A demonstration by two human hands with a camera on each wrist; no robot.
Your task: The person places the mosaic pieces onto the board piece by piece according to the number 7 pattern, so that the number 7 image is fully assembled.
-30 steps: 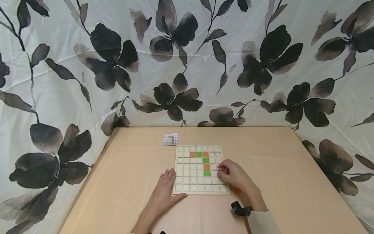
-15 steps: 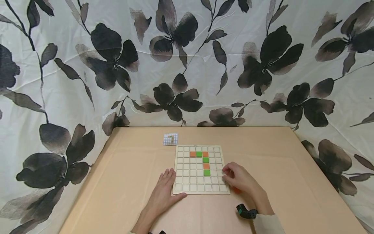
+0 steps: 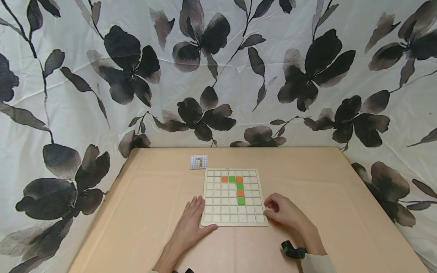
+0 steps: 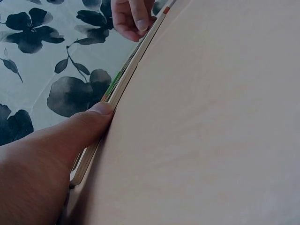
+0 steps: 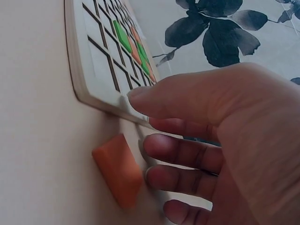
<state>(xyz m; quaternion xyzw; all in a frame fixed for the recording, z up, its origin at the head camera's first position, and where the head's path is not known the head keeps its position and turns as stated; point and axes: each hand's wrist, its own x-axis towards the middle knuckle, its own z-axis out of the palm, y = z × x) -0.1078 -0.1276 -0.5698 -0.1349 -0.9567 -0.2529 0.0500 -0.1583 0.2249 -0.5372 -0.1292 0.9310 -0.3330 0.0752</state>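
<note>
A pale grid board (image 3: 218, 210) lies on the table, with orange and green square tiles set in it. They run along a short top row and then down, ending at a green tile (image 3: 241, 201). My left hand (image 3: 189, 224) rests against the board's left side, fingers straight, with the thumb on its near edge. Beside the right edge is my right hand (image 3: 288, 215), its fingers loosely bent and no tile visible between them. Below those fingers, in the right wrist view, an orange block (image 5: 117, 171) lies on the table, apart from the board.
A small card (image 3: 198, 162) printed with a coloured grid pattern lies beyond the board's far left corner. The wooden table (image 3: 143, 204) reaches back to a hanging cloth (image 3: 252, 125) with dark flowers. A black band (image 3: 293, 250) sits on the right wrist.
My right hand has drawn away from the board's right-hand cells, moving right and toward me to beside its edge. The left hand and the tiles on the board stay put.
</note>
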